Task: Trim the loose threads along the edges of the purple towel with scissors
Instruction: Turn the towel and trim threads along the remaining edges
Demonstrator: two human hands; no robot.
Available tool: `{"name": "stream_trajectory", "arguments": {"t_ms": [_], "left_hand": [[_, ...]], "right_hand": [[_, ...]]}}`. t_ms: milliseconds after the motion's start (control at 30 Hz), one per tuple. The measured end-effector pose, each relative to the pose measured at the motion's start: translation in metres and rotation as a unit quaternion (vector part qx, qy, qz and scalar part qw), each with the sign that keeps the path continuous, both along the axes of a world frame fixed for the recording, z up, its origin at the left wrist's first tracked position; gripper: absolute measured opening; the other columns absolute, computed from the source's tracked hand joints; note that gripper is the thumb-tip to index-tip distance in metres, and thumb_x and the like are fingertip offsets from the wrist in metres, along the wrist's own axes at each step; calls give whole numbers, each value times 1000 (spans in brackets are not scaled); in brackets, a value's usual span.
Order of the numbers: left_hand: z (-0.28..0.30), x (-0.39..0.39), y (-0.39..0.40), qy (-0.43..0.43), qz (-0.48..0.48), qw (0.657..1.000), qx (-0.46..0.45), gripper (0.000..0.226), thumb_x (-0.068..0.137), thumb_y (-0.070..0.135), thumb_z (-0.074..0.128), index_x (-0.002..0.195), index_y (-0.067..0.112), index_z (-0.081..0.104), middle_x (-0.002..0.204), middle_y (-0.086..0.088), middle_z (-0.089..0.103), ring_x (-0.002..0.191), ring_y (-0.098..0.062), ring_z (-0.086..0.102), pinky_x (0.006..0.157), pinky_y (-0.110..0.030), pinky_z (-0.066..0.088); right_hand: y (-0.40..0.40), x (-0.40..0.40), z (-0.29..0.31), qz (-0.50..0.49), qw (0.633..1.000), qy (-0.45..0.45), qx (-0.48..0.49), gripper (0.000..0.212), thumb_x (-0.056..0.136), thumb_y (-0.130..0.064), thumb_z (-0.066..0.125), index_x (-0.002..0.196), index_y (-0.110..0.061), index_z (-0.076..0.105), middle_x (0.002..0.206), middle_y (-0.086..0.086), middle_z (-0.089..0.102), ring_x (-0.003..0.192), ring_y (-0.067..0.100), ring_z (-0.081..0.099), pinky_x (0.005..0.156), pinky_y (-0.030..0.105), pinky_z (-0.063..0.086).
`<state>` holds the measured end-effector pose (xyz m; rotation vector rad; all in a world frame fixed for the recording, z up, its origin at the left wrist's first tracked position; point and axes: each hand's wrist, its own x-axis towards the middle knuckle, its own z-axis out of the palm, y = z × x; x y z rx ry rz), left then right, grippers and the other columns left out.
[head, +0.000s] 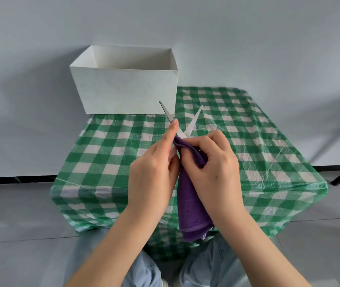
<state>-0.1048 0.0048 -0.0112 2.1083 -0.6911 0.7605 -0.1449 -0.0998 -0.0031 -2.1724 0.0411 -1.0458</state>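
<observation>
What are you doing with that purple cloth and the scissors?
A person is trimming a purple towel. The right hand grips its bunched top edge, and the rest hangs down in front of the checked table. The left hand holds the scissors, blades open and pointing up, right at the towel's edge. A white box sits behind.

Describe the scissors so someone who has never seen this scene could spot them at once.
Start at the table with the green checked cloth, then look just above the two hands held over its near half. The scissors poke up between the left hand and the purple towel, their pale blades spread in a V toward the white box.
</observation>
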Motion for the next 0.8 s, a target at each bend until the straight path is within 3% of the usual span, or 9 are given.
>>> {"name": "stream_trajectory", "arguments": {"t_ms": [67, 167, 233, 367, 433, 533, 600, 667, 800], "left_hand": [[1, 0, 0, -2, -1, 1000, 7, 48, 84, 15, 57, 131, 4, 54, 69, 3, 61, 74, -8, 45, 67, -12, 34], [1, 1, 1, 1, 0, 1000, 15, 48, 84, 11, 61, 130, 3, 55, 66, 9, 49, 62, 0, 34, 65, -11, 32], [-3, 0, 2, 3, -1, 1000, 21, 51, 80, 4, 70, 129, 1, 56, 64, 3, 57, 60, 2, 33, 65, -10, 33], [0, 2, 3, 3, -3, 1000, 9, 58, 77, 1, 73, 132, 1, 53, 75, -3, 69, 66, 4, 51, 69, -10, 38], [3, 5, 6, -3, -7, 1000, 17, 61, 78, 1, 72, 135, 4, 50, 84, -5, 72, 77, -7, 68, 67, -13, 45], [5, 2, 9, 21, -20, 1000, 12, 63, 79, 0, 71, 137, 6, 48, 84, -5, 71, 83, -11, 71, 64, -19, 53], [4, 2, 9, 25, -20, 999, 12, 63, 79, -1, 72, 136, 7, 49, 75, 0, 67, 69, -5, 65, 61, -11, 45], [4, 2, 7, 31, -22, 999, 6, 62, 78, -2, 71, 136, 6, 50, 67, 7, 54, 59, 4, 47, 61, -4, 38], [4, 1, 3, 10, -21, 1000, -2, 57, 79, -3, 70, 133, 3, 52, 68, 12, 37, 63, 2, 31, 61, 5, 29]], "right_hand": [[1, 0, 3, -6, 1000, 7, -1, 14, 86, -17, 62, 95, -13, 72, 84, -2, 52, 69, 11, 51, 60, 28, 44], [-2, -1, 6, 8, 999, 23, -45, 14, 86, -15, 63, 95, -12, 72, 84, 0, 50, 67, 13, 51, 60, 29, 42], [-6, -1, 6, 10, 997, 36, -72, 14, 85, -15, 63, 95, -11, 72, 83, 0, 49, 66, 15, 51, 59, 30, 42], [-7, -3, -2, 27, 995, 61, -78, 13, 81, -14, 63, 90, -8, 72, 82, 1, 51, 73, 14, 57, 65, 24, 45], [-11, -9, -4, 45, 997, 49, -37, 10, 81, -10, 65, 88, -9, 73, 82, 2, 53, 84, 5, 59, 71, 11, 44], [-22, -11, 7, 61, 996, 31, 53, 9, 82, -10, 68, 87, -14, 73, 80, -3, 53, 75, 6, 54, 66, 9, 40], [-23, -9, 12, 65, 996, 32, 51, 10, 83, -10, 69, 89, -16, 74, 80, -5, 53, 75, 9, 53, 67, 10, 39], [-16, -5, 14, 67, 996, 27, 42, 11, 84, -12, 68, 93, -17, 74, 82, -5, 53, 77, 10, 53, 68, 10, 40], [-6, 0, 11, 37, 999, -8, -11, 15, 85, -12, 68, 98, -16, 73, 84, -5, 49, 74, 7, 51, 64, 16, 44]]}}
